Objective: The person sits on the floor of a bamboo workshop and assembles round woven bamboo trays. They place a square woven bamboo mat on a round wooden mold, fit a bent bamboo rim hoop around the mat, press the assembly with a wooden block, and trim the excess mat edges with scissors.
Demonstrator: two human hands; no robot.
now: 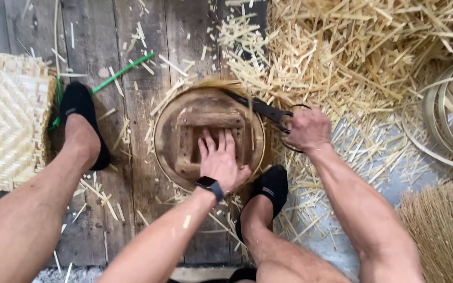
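Nearest, at the lower edge of the frame, two bare legs and two forearms are seen, with a black-shod foot (269,189) planted just right of centre and a second one (82,118) at the left. The left hand (220,162), a dark watch (210,186) on its wrist, is laid flat, fingers (217,144) spread and extended, on the wooden cross-frame inside a round bamboo-rimmed form (208,137) at the middle of the picture; nothing is gripped, it is only pressed down. The form is judged fairly light but stiff, its thin rim springy and liable to splinter, so it would best be steadied by the inner wooden bars, as is being done, rather than by the hoop. The bars lie directly beneath the palm and fingertips.

Just right of it, the right hand (306,129) is closed around the looped handles of dark metal shears (262,108), whose blades are laid over the upper right edge of the rim. The shears are judged heavy, rigid and sharp.

Farther off, a woven bamboo mat (6,118) is seen at the left, a green strip (121,72) above it, a heap of bamboo offcuts (352,47) at the upper right and coiled bamboo hoops (446,115) at the right edge.
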